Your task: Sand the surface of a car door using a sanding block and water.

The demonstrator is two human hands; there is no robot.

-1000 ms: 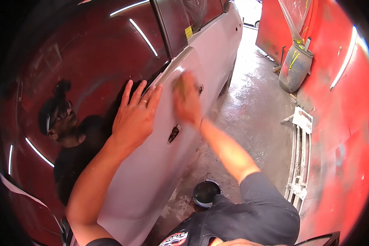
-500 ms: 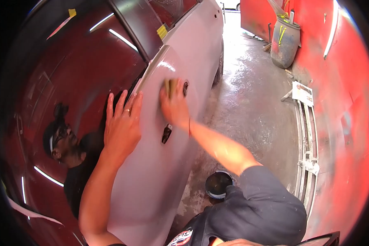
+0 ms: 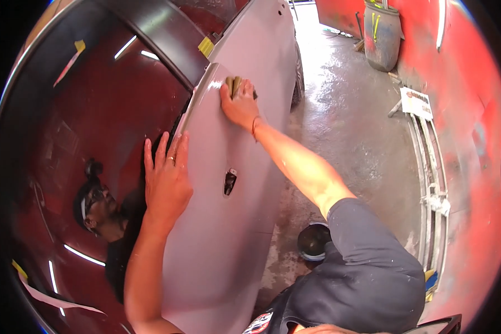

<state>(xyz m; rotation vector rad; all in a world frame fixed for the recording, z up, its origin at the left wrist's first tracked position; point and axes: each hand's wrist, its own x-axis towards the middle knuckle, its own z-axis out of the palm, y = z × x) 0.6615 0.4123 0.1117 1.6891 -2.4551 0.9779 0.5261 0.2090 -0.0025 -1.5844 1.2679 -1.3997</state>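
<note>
A car door (image 3: 206, 239) in dull grey-pink primer stands in front of me, with a dark handle hole (image 3: 229, 182) in it. High on the panel, just below the window ledge, my right hand (image 3: 241, 107) presses a folded tan piece of sandpaper (image 3: 236, 84) against the surface; its fingers partly cover the sandpaper and another dark opening beside it. My left hand (image 3: 168, 177), a ring on one finger, lies with fingers stretched over the door's upper edge and the dark window glass (image 3: 100, 111). Nothing is held in it.
On the wet floor (image 3: 350, 150) by my right side stands a dark bucket (image 3: 314, 241). Pale metal bars (image 3: 428, 178) run along the red wall (image 3: 476, 139), a printed sheet (image 3: 416, 103) at their far end. Farther off is a grey barrel (image 3: 382, 39). Yellow tape (image 3: 206, 47) marks the window pillar.
My right hand has slid forward along the door with the sandpaper, away from the handle hole and over the second opening. My left hand stays at the window edge. The whole view has shifted slightly.
</note>
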